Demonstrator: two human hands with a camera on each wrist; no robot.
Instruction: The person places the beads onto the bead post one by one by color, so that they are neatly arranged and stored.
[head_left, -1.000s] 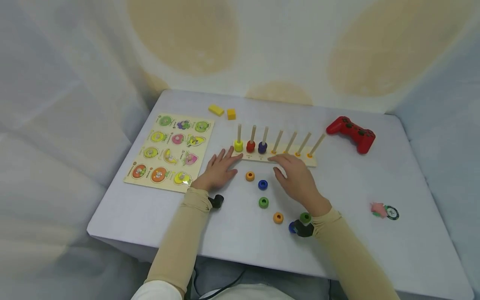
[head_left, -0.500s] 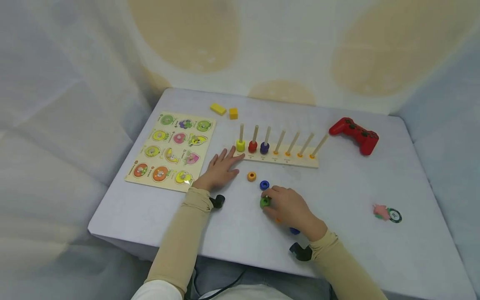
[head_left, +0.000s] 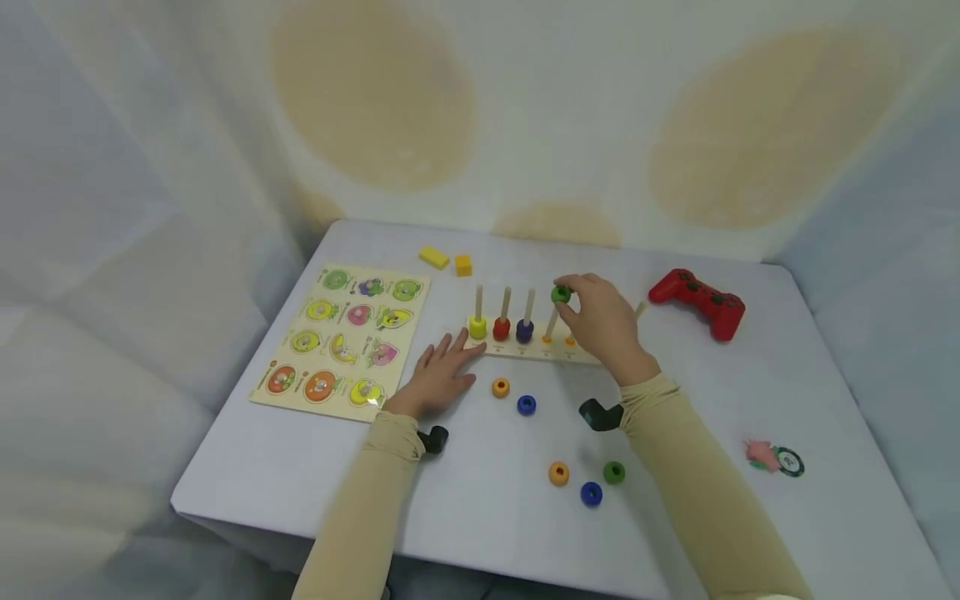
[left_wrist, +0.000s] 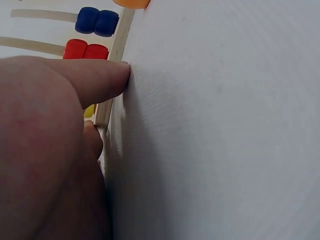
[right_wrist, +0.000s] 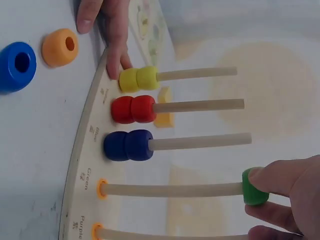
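Right now the right hand (head_left: 603, 321) pinches a green ring (right_wrist: 254, 187) at the tip of the fourth peg (right_wrist: 172, 189), the one marked Green, hole lined up with it. Flat, fingers relaxed, the left hand (head_left: 438, 375) presses on the desk (head_left: 712, 517) against the peg board (right_wrist: 87, 150), likely steadying it. Loose rings (head_left: 588, 483) lie nearer the body; the neighbouring purple peg (right_wrist: 170, 234) crowds the fingers.
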